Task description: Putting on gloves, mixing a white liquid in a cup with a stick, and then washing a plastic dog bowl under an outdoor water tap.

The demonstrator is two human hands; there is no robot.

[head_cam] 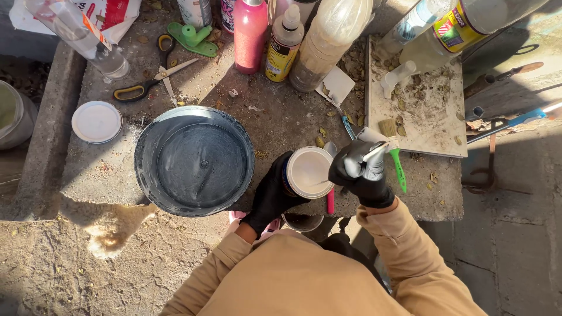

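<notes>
Tan sleeves (pixel 304 281) fill the bottom of the view, and from them two black-gloved hands reach over the edge of a rough concrete slab (pixel 269 117). Clasped in the left hand (pixel 270 196) is a small round jar (pixel 305 172), its fingers wrapped around the side and its pale, whitish contents or lid facing up. Just beside it, the right hand (pixel 360 175) is closed around a light-coloured tool held over the jar's rim; what kind of tool it is cannot be told, since the glove and glare hide most of it. To the left of the jar sits a large dark round bowl (pixel 194 161), which looks empty apart from a thin grey film, so nothing appears to have been poured or mixed in it yet. A white lid (pixel 96 122) lies flat on the slab further left, well apart from the jar. Yellow-handled scissors (pixel 149 82) rest behind the bowl. A pink bottle (pixel 250 35) and several other bottles stand along the far edge. A green-handled brush (pixel 393 149) lies at the edge of a dirty white board (pixel 433 105) to the right, untouched. As a judgement, the work seems at an early stage: the jar is in hand, the bowl unused.
</notes>
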